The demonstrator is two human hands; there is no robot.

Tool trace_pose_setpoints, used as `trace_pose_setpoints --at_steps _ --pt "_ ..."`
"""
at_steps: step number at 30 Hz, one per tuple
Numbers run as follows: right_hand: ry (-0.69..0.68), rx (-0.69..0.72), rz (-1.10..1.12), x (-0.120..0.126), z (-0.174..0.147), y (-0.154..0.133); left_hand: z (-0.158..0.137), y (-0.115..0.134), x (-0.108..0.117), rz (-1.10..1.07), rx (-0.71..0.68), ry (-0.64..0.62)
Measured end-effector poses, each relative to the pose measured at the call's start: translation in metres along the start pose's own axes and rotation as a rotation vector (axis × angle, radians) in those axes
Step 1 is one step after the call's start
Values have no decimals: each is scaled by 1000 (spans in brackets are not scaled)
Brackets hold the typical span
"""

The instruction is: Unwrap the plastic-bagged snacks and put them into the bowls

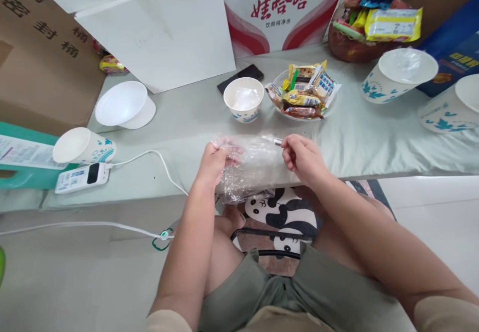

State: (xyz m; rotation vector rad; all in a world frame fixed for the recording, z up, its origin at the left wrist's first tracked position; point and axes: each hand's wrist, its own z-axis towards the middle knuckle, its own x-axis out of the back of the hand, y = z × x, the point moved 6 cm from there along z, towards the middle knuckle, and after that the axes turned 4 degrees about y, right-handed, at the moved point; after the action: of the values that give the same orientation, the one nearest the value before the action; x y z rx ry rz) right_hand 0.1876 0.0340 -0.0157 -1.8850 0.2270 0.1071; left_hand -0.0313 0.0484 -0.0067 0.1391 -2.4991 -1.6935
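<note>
A clear, crinkled plastic bag (243, 175) stretches between my hands at the front edge of the cloth-covered bench. My left hand (214, 165) is closed on its left side, and some fingers show through the film. At the bag's upper right, my right hand (302, 158) pinches a small silvery strip (278, 141); whether the strip is joined to the bag, I cannot tell. Just beyond the bag stands a paper cup (244, 97) with clear plastic inside. To its right is a clear bowl (334, 110) piled with wrapped snacks.
A dark phone (247, 74) lies behind the cup. On the left are a white bowl (121, 105), a tipped paper cup (75, 145) and a power strip (84, 176) with a cable. Large paper buckets (389, 85) stand at right, and a water carton (284, 13) at the back.
</note>
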Motion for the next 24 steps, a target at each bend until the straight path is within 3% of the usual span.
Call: trace_pose_setpoints --at_steps 3,6,10,13,15,18,24 --pt "23 -55 128 0 -4 4 0 0 -1 -17 -8 -10" --pt "-4 -24 227 0 -5 -8 -2 3 -2 -47 0 -19" --pt "-87 230 341 23 14 -56 -3 12 -1 -62 -18 -4" --pt "-65 465 329 60 38 -95 -3 18 0 -61 -27 54" --pt "-30 545 337 80 54 -111 -3 22 -1 -48 -18 71" --pt "18 544 348 94 71 -121 -3 24 -5 -41 -9 66" --pt "115 436 314 89 73 -129 0 21 -7 -25 42 56"
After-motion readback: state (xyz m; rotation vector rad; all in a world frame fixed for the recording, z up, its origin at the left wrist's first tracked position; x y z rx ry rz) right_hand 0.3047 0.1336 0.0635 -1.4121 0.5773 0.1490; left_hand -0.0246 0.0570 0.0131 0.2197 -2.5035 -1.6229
